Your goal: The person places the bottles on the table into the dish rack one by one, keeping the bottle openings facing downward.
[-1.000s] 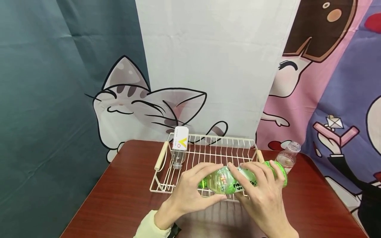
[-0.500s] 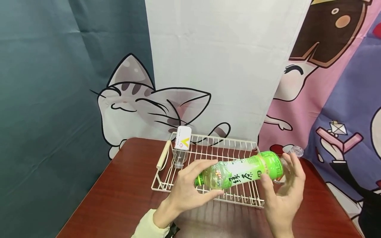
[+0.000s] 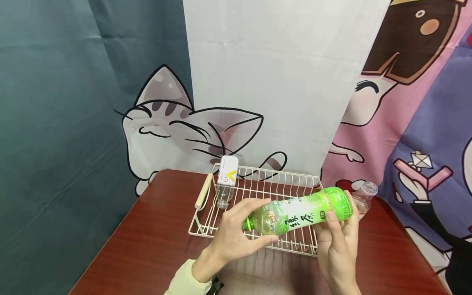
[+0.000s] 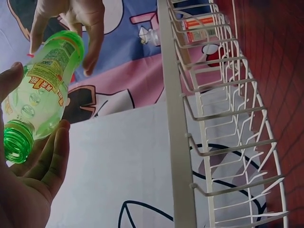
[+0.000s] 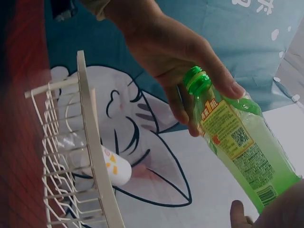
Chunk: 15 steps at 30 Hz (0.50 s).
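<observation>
Thumb and fingers of the left hand (image 3: pixel 230 235) are gripping a green bottle (image 3: pixel 298 214) at its narrow top end, while the right hand (image 3: pixel 337 246) is clasping its wide base. The two hands are sitting well apart, joined only by the bottle, probably sharing its weight so that it is lying nearly level with its lettering facing the person. They are holding it above the worktop (image 3: pixel 147 246), by the near right corner of a white wire rack (image 4: pixel 174 109). That rack is standing toward the worktop's far edge, its gaps presumably serving to let air and drips through. At its left side, a small clear bottle with a white label (image 3: pixel 228 172) is resting upside down, perhaps for draining. Near the far right corner, another clear bottle (image 3: pixel 365 194) is standing mouth up outside the rack, partly hidden. Behind the far edge, a printed cloth (image 3: pixel 287 82) is hanging, likely serving as backdrop.
</observation>
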Tool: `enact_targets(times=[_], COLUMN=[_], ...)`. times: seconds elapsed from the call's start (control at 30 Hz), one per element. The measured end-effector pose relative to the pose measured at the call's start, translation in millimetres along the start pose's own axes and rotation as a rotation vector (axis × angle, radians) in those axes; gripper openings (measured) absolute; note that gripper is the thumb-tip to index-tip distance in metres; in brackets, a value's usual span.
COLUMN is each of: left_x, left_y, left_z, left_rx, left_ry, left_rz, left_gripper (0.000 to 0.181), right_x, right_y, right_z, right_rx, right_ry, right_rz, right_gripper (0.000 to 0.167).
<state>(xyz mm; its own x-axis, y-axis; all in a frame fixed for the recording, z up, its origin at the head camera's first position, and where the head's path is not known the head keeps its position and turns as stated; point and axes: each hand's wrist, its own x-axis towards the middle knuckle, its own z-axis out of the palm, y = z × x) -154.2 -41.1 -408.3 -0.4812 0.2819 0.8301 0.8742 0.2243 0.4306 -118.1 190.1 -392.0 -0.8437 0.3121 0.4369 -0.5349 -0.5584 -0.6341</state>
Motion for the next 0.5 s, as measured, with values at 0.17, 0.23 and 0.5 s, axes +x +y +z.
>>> enact_targets(times=[0.17, 0.23, 0.5], left_x=[-2.2, -2.9, -5.4], left_y=[0.0, 0.5, 1.9], left_z=[1.9, 2.1, -1.3], left_rx=[0.007, 0.014, 0.026], left_ry=[-0.01, -0.011, -0.061], left_rz=[0.016, 0.014, -0.007], left_gripper=[0.087, 0.088, 0.094], right_x=[-0.4, -0.3, 1.7], right_y=[2.6, 2.9, 2.7], right_z=[1.7, 2.4, 2.9], right_rx=[0.091, 0.114, 0.118], right_ry=[-0.008, -0.009, 0.026], right_rz=[-0.011, -0.009, -0.001], right_gripper=[0.059, 0.058, 0.059])
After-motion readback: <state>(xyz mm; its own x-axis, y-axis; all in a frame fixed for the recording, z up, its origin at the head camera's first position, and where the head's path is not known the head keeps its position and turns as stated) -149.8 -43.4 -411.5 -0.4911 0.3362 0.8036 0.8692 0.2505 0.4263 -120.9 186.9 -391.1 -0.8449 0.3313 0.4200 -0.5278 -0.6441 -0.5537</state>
